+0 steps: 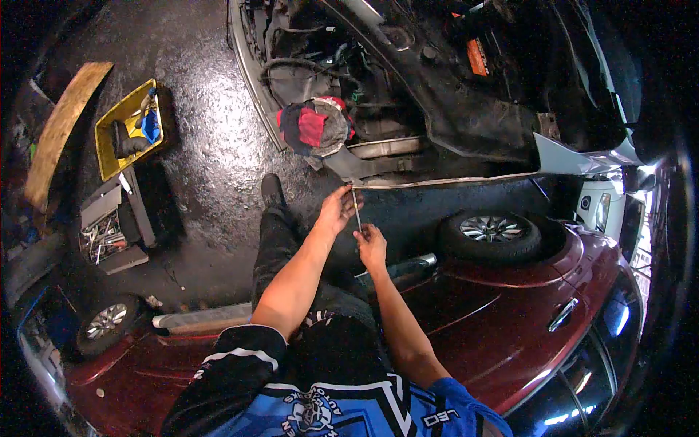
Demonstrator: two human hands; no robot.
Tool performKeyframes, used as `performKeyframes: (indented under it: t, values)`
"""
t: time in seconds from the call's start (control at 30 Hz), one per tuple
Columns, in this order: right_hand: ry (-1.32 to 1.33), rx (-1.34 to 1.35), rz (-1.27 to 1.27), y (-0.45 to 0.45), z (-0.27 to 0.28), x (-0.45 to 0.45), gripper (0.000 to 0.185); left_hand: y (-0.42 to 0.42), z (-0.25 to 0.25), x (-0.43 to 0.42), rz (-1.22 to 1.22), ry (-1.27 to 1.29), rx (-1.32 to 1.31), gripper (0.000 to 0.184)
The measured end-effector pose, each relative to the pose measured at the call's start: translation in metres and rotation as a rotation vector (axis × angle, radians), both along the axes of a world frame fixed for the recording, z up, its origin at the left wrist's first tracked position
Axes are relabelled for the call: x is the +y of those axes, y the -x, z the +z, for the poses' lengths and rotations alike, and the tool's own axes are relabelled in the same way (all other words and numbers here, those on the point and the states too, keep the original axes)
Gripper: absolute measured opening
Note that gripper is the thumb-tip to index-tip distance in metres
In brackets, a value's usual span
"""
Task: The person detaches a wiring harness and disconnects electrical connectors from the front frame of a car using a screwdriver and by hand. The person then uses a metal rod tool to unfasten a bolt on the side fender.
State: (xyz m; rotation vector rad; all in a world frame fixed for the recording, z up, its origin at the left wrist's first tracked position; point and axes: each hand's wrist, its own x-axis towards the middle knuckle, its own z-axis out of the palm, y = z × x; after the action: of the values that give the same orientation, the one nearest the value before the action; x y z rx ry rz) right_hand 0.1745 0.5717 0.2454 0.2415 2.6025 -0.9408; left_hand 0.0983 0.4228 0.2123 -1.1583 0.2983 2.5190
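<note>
My left hand point(339, 208) is closed around the upper part of a slim, silvery metal rod-like tool point(357, 210), beside the edge of an opened car body. Lower down, my right hand point(372, 246) pinches the tool's near end. Its exact kind is too small to make out. Just beyond my hands runs the pale metal edge point(437, 180) of the car body. A bundle of red, black and grey rags point(314, 127) lies in the opening, up and left of my hands.
A yellow crate point(106, 146) with items inside stands at left on the dark, wet-looking floor. Nearer is an open toolbox point(105, 239) full of tools, and a wooden plank point(65, 131) lies far left. A dark red car point(480, 313) is close behind my arms.
</note>
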Motion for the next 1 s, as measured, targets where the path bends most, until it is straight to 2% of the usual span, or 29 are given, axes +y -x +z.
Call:
performKeyframes:
  t: [0.03,0.13,0.23,0.33,0.43,0.53,0.63,0.83,1.0]
  values:
    - [0.027,-0.070,-0.025,0.001,0.005,-0.002,0.032,0.001,0.000,-0.001,-0.018,-0.001,0.002,0.025]
    - [0.098,-0.040,-0.052,0.000,0.004,-0.002,0.029,0.001,-0.001,-0.002,-0.003,-0.024,0.017,0.026]
    - [0.065,-0.002,0.023,-0.001,-0.011,0.002,0.026,0.002,0.001,0.000,0.000,0.000,-0.004,0.026]
    - [-0.078,-0.035,0.079,0.004,-0.004,0.002,0.025,0.000,0.007,0.003,0.033,0.007,-0.021,0.024]
    - [-0.170,0.013,0.027,0.007,0.005,-0.005,0.024,-0.003,0.006,0.009,0.099,-0.003,-0.021,0.023]
    - [-0.156,0.110,0.039,0.007,-0.002,-0.003,0.026,-0.003,0.007,0.011,0.122,-0.018,0.002,0.023]
    - [0.084,0.073,-0.077,0.006,-0.019,-0.001,0.026,-0.002,0.009,0.010,0.110,0.014,-0.014,0.024]
    - [-0.126,0.055,0.018,0.009,-0.004,-0.004,0.025,-0.002,0.012,0.013,0.092,0.094,0.026,0.023]
    - [-0.113,0.064,-0.066,0.013,0.005,-0.010,0.027,0.002,0.011,0.007,0.056,0.043,-0.021,0.024]
